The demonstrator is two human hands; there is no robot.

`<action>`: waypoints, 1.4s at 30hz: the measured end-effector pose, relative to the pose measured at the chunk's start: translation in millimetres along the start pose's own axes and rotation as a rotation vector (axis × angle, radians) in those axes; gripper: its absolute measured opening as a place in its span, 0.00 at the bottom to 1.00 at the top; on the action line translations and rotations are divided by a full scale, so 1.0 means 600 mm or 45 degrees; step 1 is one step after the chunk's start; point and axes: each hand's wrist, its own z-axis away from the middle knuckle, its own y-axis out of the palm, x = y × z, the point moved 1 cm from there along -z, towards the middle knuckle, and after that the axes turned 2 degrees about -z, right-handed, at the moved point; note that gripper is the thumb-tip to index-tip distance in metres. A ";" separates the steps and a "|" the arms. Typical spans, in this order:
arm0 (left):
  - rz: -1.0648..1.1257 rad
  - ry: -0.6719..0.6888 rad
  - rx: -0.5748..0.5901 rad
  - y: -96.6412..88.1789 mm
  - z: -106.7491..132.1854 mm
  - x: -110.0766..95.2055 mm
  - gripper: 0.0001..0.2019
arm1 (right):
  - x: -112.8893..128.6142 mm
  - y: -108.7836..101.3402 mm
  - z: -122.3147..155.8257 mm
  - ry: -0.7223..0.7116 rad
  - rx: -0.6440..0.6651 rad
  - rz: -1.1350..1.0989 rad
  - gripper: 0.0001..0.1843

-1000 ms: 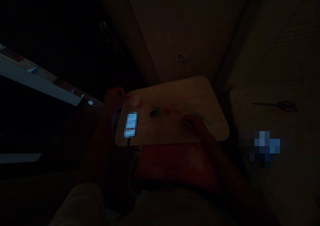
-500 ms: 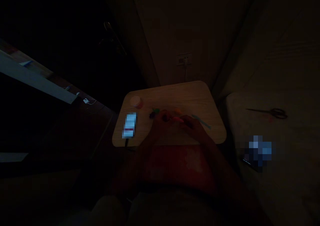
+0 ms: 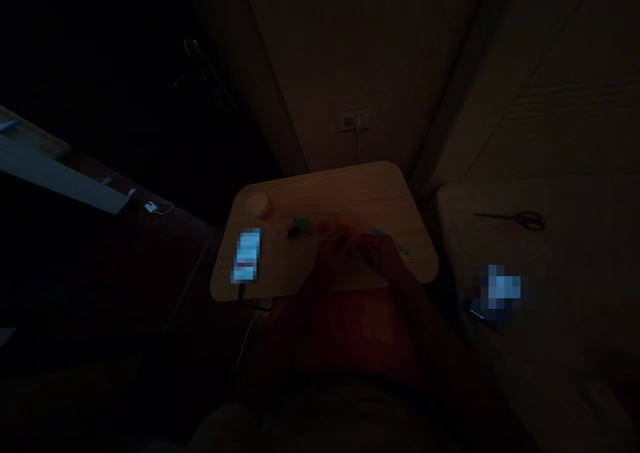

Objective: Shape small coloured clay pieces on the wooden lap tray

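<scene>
The light is very dim. My left hand (image 3: pixel 334 249) and my right hand (image 3: pixel 378 249) meet over the small wooden table (image 3: pixel 360 179), their fingers curled together. A small reddish lump (image 3: pixel 355 238) shows faintly at the fingertips; its kind is hard to make out. Just beyond the hands lie an orange piece (image 3: pixel 345 223) and a red piece (image 3: pixel 324 227). Farther left are a green piece (image 3: pixel 303 225) and a dark piece (image 3: pixel 293 232). A flat teal stick (image 3: pixel 394 241) lies beside my right hand, partly behind it.
A jar with a pale lid (image 3: pixel 259 205) stands at the table's back left, with a lit phone (image 3: pixel 247 256) and its cable in front. On the pale surface to the right lie scissors (image 3: pixel 523 220) and a blurred device (image 3: pixel 500 293). Behind is a wall socket (image 3: pixel 354 119).
The view has shifted slightly, moving everything a little left. My hands have drawn closer together and sit farther right over the table, so the red piece left of them now shows.
</scene>
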 end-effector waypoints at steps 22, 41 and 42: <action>0.003 0.155 0.043 0.004 0.012 -0.012 0.24 | 0.005 0.002 0.001 0.075 0.097 -0.104 0.25; 0.075 0.299 0.012 0.000 0.003 -0.011 0.19 | 0.019 -0.004 0.001 0.057 0.251 -0.213 0.34; 0.086 0.281 0.016 0.000 0.003 -0.011 0.19 | 0.019 -0.004 0.002 0.059 0.258 -0.195 0.35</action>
